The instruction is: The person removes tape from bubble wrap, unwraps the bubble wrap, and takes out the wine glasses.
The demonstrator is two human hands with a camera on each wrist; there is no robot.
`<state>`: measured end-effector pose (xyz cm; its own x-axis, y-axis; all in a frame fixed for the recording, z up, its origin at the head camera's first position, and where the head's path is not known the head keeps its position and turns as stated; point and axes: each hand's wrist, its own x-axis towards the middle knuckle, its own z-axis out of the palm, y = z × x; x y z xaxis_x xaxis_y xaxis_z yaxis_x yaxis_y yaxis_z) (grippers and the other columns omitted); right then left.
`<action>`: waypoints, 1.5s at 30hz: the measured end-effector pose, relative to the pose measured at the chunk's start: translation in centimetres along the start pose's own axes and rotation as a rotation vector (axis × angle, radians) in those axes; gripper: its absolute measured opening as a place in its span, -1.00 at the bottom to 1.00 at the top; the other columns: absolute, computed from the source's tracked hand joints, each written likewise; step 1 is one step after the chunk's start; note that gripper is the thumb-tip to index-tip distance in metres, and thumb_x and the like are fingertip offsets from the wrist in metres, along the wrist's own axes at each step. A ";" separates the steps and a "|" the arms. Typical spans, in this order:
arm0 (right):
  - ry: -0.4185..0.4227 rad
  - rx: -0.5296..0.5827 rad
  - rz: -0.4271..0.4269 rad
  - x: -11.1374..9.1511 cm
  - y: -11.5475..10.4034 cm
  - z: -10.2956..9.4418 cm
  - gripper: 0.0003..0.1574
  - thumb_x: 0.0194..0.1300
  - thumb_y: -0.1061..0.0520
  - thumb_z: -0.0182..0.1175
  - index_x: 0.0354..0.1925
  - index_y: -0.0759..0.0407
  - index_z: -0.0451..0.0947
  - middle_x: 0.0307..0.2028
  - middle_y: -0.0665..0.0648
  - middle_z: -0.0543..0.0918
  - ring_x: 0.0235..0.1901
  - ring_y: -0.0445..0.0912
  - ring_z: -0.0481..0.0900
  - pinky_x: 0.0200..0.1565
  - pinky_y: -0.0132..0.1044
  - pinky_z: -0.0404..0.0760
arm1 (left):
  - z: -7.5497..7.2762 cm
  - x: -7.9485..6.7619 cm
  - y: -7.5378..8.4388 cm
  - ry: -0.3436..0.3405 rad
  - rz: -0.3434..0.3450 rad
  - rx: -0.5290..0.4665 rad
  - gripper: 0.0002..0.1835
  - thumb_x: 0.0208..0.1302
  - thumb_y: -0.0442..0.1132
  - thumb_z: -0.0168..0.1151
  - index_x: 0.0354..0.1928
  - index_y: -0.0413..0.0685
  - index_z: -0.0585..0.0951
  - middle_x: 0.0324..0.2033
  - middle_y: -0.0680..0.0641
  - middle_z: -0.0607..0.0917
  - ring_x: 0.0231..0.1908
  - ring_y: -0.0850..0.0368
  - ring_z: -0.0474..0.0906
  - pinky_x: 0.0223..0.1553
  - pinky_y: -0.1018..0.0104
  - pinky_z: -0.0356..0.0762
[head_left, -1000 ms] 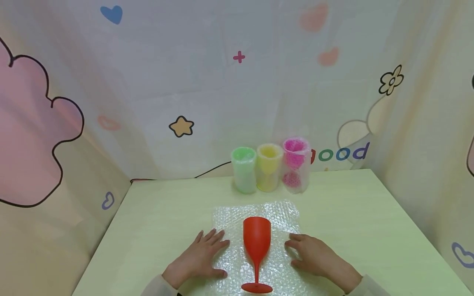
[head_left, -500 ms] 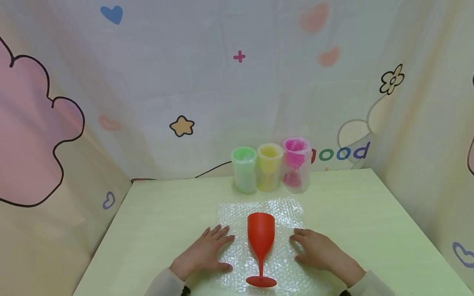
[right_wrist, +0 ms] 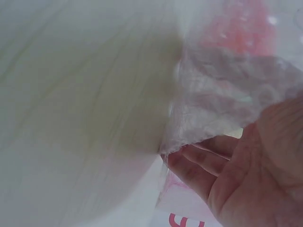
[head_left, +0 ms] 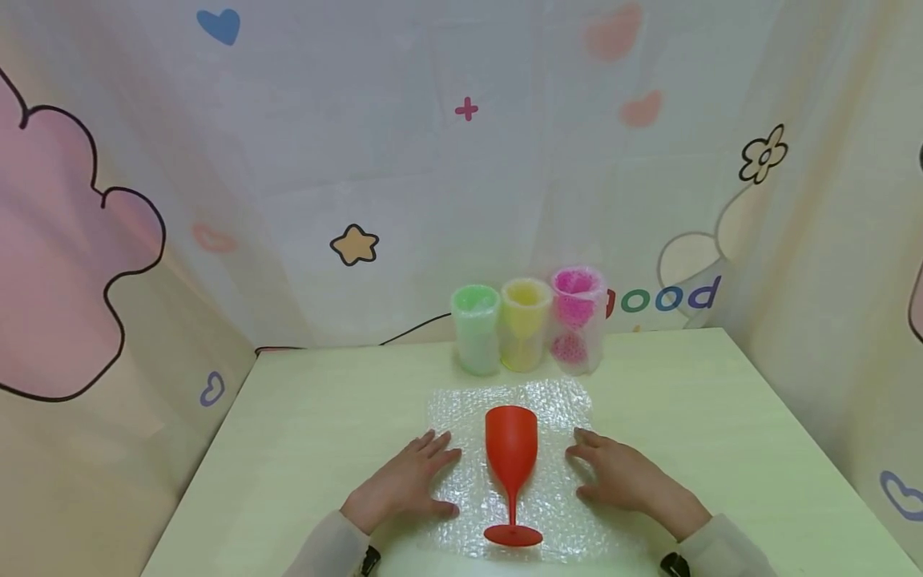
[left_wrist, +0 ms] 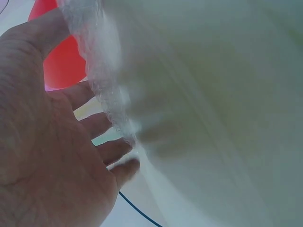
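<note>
A red plastic goblet (head_left: 511,437) lies on its side on a clear bubble wrap sheet (head_left: 555,513), its foot toward me. At the sheet's left edge, my left hand (head_left: 407,481) rests with fingers spread; in the left wrist view its fingertips (left_wrist: 124,169) touch the wrap's edge. My right hand (head_left: 623,477) rests at the right edge. The right wrist view shows its fingers (right_wrist: 194,170) fairly straight, touching the wrap (right_wrist: 213,113), which partly covers them. Neither hand touches the goblet.
Three wrapped goblets stand upright in a row near the back edge: one green (head_left: 476,336), one yellow (head_left: 525,328), one pink (head_left: 577,320). A printed curtain (head_left: 404,176) hangs behind the pale table (head_left: 288,449).
Both hands have moved the bubble wrap, with the goblet on it, a little away from me and to the right. The wrapped goblets have stayed in place.
</note>
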<state>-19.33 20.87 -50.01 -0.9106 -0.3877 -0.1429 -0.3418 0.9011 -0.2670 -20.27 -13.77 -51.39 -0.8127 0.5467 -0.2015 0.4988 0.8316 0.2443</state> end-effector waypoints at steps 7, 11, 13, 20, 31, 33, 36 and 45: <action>-0.016 0.036 0.015 -0.1 0.1 0.1 -0.34 0.00 -0.12 0.37 0.11 -0.10 0.49 0.26 0.12 0.43 0.26 0.10 0.37 0.18 0.08 0.44 | -0.4 -0.1 1.4 0.106 0.024 0.080 -0.17 0.06 0.38 0.07 0.34 0.16 0.29 0.36 0.03 0.29 0.39 0.00 0.12 0.38 -0.20 -0.04; -0.004 0.042 -0.003 -0.1 0.0 0.2 -0.35 0.01 -0.09 0.37 0.11 -0.06 0.49 0.26 0.15 0.43 0.25 0.12 0.38 0.18 0.09 0.43 | -1.4 -0.2 3.0 0.280 0.036 0.114 -0.35 0.16 0.26 0.08 0.20 0.04 0.45 0.10 0.02 0.58 0.13 0.08 0.45 0.26 0.01 0.23; -0.004 0.052 -0.008 -0.1 0.0 0.2 -0.35 0.02 -0.08 0.36 0.12 -0.05 0.49 0.26 0.16 0.42 0.25 0.14 0.38 0.18 0.10 0.43 | -1.8 -0.4 3.8 0.360 0.033 0.101 -0.46 0.18 0.17 0.13 0.11 0.02 0.53 -0.07 0.04 0.66 -0.05 0.12 0.54 0.14 0.13 0.35; 0.030 0.008 -0.048 -0.3 -0.1 0.2 -0.37 0.02 -0.05 0.37 0.09 0.02 0.50 0.24 0.22 0.44 0.23 0.15 0.40 0.18 0.07 0.44 | -2.5 -0.2 6.4 0.396 -0.023 -0.282 -0.76 0.22 -0.04 0.16 -0.24 -0.03 0.64 -0.59 0.16 0.61 -0.59 0.35 0.41 -0.54 0.49 0.40; 0.037 -0.003 -0.036 -0.2 -0.2 0.0 -0.36 -0.03 -0.05 0.40 0.06 0.01 0.52 0.22 0.21 0.46 0.21 0.15 0.42 0.16 0.08 0.46 | -1.0 0.6 8.8 0.233 -0.156 -0.542 -0.53 0.08 0.09 0.27 -0.85 0.07 0.44 -0.89 0.19 0.22 -0.80 0.29 0.12 -0.76 0.43 0.01; 0.048 -0.005 -0.045 -0.2 -0.2 0.0 -0.37 -0.04 -0.04 0.40 0.05 0.02 0.53 0.22 0.22 0.46 0.20 0.16 0.43 0.15 0.08 0.46 | -0.7 0.7 9.0 0.214 -0.166 -0.560 -0.48 0.07 0.11 0.28 -0.89 0.07 0.37 -0.91 0.17 0.17 -0.82 0.27 0.07 -0.76 0.42 -0.06; 0.063 -0.010 -0.058 -0.2 -0.1 0.0 -0.38 -0.04 -0.02 0.41 0.04 0.04 0.53 0.21 0.24 0.47 0.19 0.17 0.43 0.14 0.08 0.47 | -0.3 1.0 9.1 0.197 -0.173 -0.595 -0.47 0.06 0.11 0.29 -0.88 0.00 0.41 -0.92 0.17 0.17 -0.82 0.26 0.08 -0.75 0.42 -0.06; 0.045 -0.001 -0.058 -0.5 -0.2 -0.2 -0.38 -0.01 -0.02 0.39 0.06 0.05 0.53 0.21 0.24 0.46 0.21 0.17 0.41 0.16 0.09 0.45 | 0.6 1.5 9.2 0.146 -0.182 -0.660 -0.59 0.05 0.06 0.31 -0.77 -0.04 0.59 -0.88 0.14 0.39 -0.79 0.25 0.22 -0.75 0.41 0.06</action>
<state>-18.88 20.87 -49.67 -0.8989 -0.4299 -0.0847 -0.3941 0.8777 -0.2728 -16.75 -5.22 -50.00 -0.9212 0.3473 -0.1756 0.1013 0.6497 0.7534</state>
